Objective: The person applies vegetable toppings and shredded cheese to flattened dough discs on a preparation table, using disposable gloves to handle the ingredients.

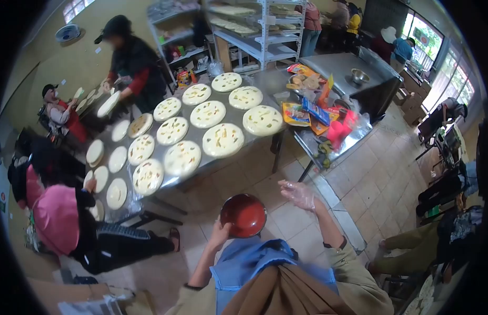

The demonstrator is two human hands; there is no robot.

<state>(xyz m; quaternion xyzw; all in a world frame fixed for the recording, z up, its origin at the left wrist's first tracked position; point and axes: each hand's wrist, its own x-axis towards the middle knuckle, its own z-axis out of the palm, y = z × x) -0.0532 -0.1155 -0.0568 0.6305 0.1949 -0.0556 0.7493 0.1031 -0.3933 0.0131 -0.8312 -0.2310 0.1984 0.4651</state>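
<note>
My left hand (220, 233) grips the near left rim of a bowl (245, 214), red inside with a dark rim, held in front of my blue apron (249, 262). No contents can be made out in it. To the right of the bowl and apart from it, my right hand (299, 196) wears a clear plastic glove. Its fingers stretch out with nothing in them. Beyond both hands, several round pale dough discs (223, 140) with green and orange bits on top lie on a metal table (204, 170).
A metal side table (354, 139) at right holds colourful packets (296, 114). A small metal bowl (359, 76) stands behind it. Co-workers stand at the table's far side and left, one in a pink top (57, 218). A shelf rack (265, 31) is at the back.
</note>
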